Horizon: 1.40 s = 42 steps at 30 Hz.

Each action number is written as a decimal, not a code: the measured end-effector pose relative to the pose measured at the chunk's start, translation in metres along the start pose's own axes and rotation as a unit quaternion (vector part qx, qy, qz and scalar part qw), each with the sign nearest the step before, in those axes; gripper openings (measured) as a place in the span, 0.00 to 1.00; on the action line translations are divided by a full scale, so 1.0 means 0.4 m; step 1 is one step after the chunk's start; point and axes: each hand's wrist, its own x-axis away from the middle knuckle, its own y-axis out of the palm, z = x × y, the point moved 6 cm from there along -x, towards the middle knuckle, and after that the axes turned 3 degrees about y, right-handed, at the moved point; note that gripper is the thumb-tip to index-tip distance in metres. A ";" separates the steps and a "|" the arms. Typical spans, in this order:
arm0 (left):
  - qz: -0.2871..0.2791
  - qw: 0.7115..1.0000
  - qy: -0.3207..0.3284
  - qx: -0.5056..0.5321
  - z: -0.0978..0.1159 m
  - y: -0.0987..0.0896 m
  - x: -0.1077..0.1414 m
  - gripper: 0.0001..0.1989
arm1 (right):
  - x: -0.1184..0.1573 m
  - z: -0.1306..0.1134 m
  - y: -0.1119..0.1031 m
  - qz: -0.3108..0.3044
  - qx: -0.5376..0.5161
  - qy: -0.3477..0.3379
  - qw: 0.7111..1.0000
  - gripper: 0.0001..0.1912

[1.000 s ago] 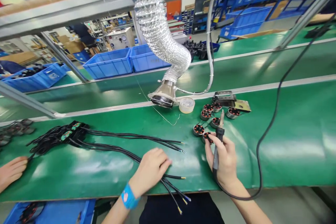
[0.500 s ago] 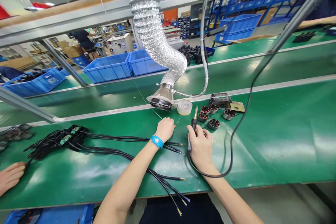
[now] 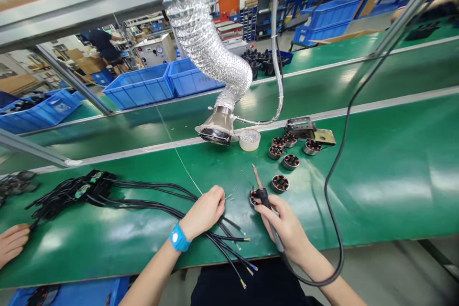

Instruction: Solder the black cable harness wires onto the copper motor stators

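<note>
My left hand (image 3: 205, 211), with a blue wristband, is closed on a thin solder wire (image 3: 184, 168) that runs up and away over the mat. Black cables (image 3: 150, 205) with stripped ends pass beneath it. In my right hand (image 3: 283, 224) is a soldering iron (image 3: 262, 194), its tip pointing up and away. The fingers of that hand also touch a small round motor stator (image 3: 253, 198). Another stator (image 3: 280, 183) stands just beyond, and several more sit behind it near a round tub (image 3: 249, 139).
A fume hood (image 3: 217, 126) on a silver duct (image 3: 215, 48) hangs above the green bench (image 3: 376, 177). A metal iron stand (image 3: 300, 127) is behind the stators. At the left edge, another person's hand (image 3: 14, 244) holds a cable. Blue crates (image 3: 139, 90) stand beyond.
Both hands have moved nearer to me, the left one also leftward with the wire. A stator once hidden by my right hand now shows, and the iron is tilted left.
</note>
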 end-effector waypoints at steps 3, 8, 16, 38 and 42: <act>0.000 0.991 -0.020 0.133 0.001 0.009 0.019 0.12 | 0.023 -0.015 -0.013 0.084 0.015 -0.003 0.996 0.14; 0.099 0.955 -0.083 0.268 0.021 0.007 -0.041 0.12 | 0.002 -0.036 0.002 0.144 0.086 0.078 0.983 0.17; 0.079 0.962 -0.086 0.246 0.072 0.035 -0.114 0.13 | -0.032 -0.029 0.030 0.078 -0.061 0.101 0.990 0.16; 0.019 0.926 -0.186 0.329 0.020 0.012 -0.059 0.17 | -0.048 0.008 0.048 -0.059 -0.223 0.056 0.971 0.13; 0.038 0.938 -0.161 0.305 0.025 0.011 -0.072 0.17 | -0.052 0.006 0.044 -0.057 -0.203 0.052 0.976 0.13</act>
